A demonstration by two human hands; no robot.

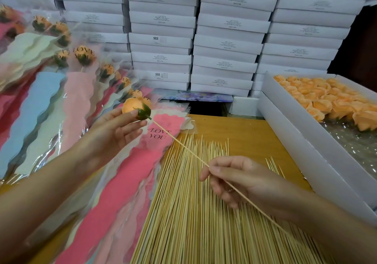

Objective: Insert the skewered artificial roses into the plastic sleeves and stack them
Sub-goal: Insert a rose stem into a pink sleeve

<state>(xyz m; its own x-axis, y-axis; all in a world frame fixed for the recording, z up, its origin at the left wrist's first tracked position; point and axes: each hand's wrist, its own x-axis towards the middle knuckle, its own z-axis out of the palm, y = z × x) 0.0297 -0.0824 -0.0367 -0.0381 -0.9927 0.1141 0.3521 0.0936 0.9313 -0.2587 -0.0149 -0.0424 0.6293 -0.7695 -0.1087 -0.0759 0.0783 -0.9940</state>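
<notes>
My left hand (114,131) holds an orange artificial rose (135,108) by its green base, above the sleeves. A bamboo skewer (183,147) runs from the rose's base down to the right, and my right hand (230,180) pinches it near the middle. Under the rose lies a pile of plastic sleeves, the top one pink (130,174) and printed "LOVE YOU". To the left, several sleeved roses (81,59) lie stacked in an overlapping fan.
A bed of loose bamboo skewers (193,212) covers the wooden table (255,137) in front of me. A white box of orange rose heads (326,98) stands at the right. Stacked white boxes (224,39) wall off the back.
</notes>
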